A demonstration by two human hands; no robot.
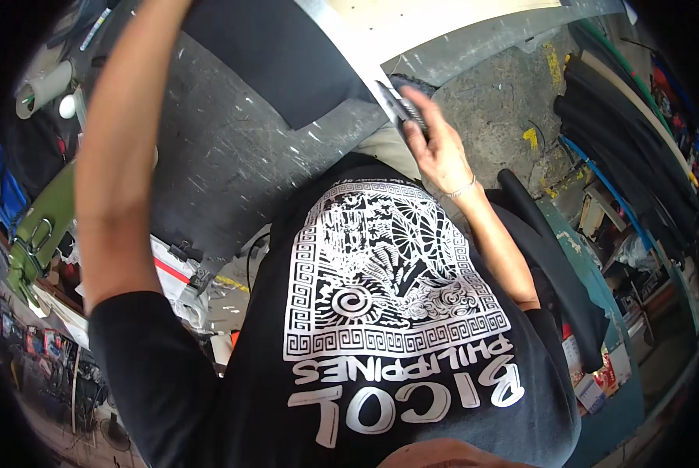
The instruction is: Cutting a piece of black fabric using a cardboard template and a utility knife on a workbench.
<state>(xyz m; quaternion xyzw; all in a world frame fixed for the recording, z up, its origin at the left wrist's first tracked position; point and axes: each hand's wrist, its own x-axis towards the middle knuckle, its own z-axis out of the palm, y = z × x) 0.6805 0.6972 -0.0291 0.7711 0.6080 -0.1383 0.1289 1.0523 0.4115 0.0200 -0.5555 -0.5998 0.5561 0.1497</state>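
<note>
My right hand (441, 148) is closed around a dark, ridged tool (402, 106) and holds it against the lower edge of a pale, light-rimmed panel (443, 27). A thin bracelet circles that wrist. My left forearm (119, 156) rises along the left side and leaves the picture at the top, so that hand is out of sight. Beside it lie a dark fabric piece (279, 54) and a large grey scratched sheet (232, 164). My black T-shirt with a white print (380, 304) fills the lower middle.
Long dark rolls of material (622, 132) are stacked at the right, above a teal bench (599, 296) with small boxes. A green metal piece (41, 230) and a pale cylinder (45, 86) sit at the left. Stained concrete floor (497, 109) shows below the panel.
</note>
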